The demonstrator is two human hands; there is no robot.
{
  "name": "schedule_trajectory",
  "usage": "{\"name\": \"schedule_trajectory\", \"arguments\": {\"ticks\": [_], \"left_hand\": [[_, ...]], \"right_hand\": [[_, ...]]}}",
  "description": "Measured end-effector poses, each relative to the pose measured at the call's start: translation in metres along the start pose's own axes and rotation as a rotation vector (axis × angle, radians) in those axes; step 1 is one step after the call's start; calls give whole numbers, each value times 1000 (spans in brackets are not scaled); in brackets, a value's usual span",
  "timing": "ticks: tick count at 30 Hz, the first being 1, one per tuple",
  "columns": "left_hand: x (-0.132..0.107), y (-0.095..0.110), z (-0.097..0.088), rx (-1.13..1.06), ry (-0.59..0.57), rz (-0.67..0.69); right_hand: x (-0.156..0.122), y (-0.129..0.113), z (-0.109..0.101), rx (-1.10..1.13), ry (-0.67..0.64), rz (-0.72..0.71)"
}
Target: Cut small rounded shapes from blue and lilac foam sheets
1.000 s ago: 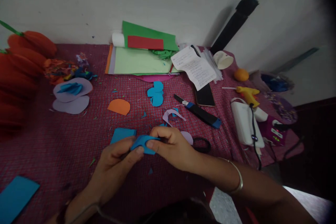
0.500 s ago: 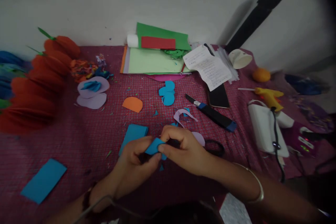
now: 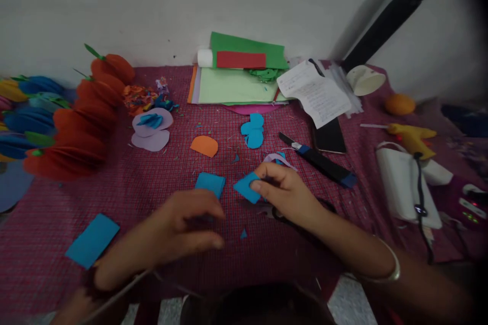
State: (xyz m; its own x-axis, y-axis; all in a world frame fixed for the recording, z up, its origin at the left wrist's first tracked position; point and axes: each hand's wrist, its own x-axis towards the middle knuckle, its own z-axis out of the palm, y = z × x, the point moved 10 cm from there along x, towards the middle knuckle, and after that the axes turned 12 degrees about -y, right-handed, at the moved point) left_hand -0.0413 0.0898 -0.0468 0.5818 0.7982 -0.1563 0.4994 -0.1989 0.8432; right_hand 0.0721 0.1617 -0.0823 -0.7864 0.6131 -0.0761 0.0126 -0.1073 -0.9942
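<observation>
My right hand (image 3: 285, 190) pinches a small folded blue paper piece (image 3: 247, 186) between thumb and fingers, just above the red checked cloth (image 3: 114, 188). Dark scissors (image 3: 267, 209) lie partly under that hand. My left hand (image 3: 179, 226) hovers to the left of it with fingers loosely curled and nothing in them. A folded blue paper square (image 3: 210, 183) lies just beyond the left hand. A tiny blue scrap (image 3: 243, 234) lies between the hands.
Blue circles (image 3: 253, 131), an orange cut-out (image 3: 205, 145) and lilac circles (image 3: 151, 132) lie further back. Paper sheets (image 3: 236, 86) stack by the wall. A utility knife (image 3: 318, 161), phone (image 3: 328, 135), glue gun (image 3: 412, 137) and white pouch (image 3: 404, 183) sit right. Orange paper pumpkins (image 3: 87, 117) fill the left; a blue rectangle (image 3: 92, 240) lies near left.
The hands have come apart: the left hand let go of the blue piece and drew back left, while the right hand carried it up and away. The camera view shifted left.
</observation>
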Motion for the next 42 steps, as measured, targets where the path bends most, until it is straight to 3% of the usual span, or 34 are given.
{"name": "schedule_trajectory", "arguments": {"ticks": [1, 3, 8, 15, 25, 42], "left_hand": [[-8, -7, -15, 60, 61, -49], [-17, -15, -23, 196, 36, -66], [-17, -43, -2, 476, -110, -149], [-10, -37, 10, 624, -45, -104], [-11, -46, -8, 481, -27, -158], [-12, -49, -6, 502, -62, -103]], "right_hand": [[2, 1, -3, -13, 2, 5], [4, 2, -6, -61, -5, -6], [5, 2, -1, -161, -58, -4], [4, 0, 3, -166, -76, -9], [4, -1, 5, -190, -83, -21], [5, -1, 6, -206, -80, -48]]}}
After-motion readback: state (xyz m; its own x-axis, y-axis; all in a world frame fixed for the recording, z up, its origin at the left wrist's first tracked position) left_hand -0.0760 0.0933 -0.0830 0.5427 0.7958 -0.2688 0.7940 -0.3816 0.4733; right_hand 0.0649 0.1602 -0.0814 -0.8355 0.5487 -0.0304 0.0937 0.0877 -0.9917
